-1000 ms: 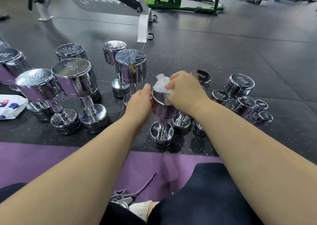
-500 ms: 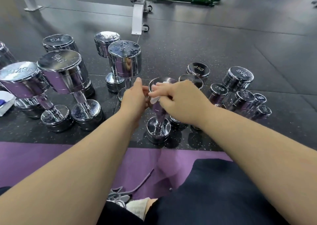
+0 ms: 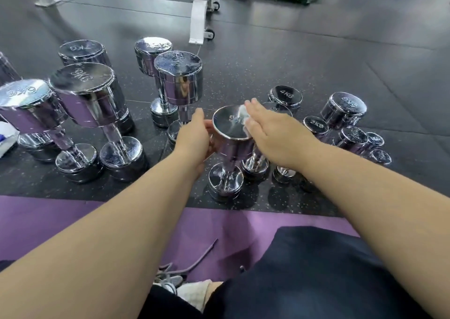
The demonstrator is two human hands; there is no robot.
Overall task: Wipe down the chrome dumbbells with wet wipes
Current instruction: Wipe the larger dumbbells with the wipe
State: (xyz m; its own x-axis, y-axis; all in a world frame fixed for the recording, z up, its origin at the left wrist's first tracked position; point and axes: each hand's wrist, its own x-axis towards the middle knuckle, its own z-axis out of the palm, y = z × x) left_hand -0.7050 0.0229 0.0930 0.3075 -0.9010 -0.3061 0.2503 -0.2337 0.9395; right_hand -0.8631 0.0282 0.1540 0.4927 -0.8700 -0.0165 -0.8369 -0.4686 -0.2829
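- Far left edge: wipes pack (image 3: 6, 139) on the floor (image 3: 316, 63), well apart from both hands.
- Big dumbbells (image 3: 82, 92) stand on end left of the work spot, nobody touching them.
- Left hand (image 3: 194, 139): cupped on the left side of the upper head of the dumbbell (image 3: 230, 126), fingers curled round it, steadying.
- That dumbbell stands upright on its end just past the purple mat (image 3: 48, 221), long axis vertical, top face up, between the two hands.
- Wet wipe (image 3: 243, 115): on the right part of the top face, pinned under the fingers.
- Right hand (image 3: 275, 133): flat, fingers straight and together, pressing the wipe down. The bare face lies to its left, so the sweep likely goes toward the left hand.
- Small dumbbells (image 3: 343, 108): crowded just beside the right wrist, so there's a knock risk.
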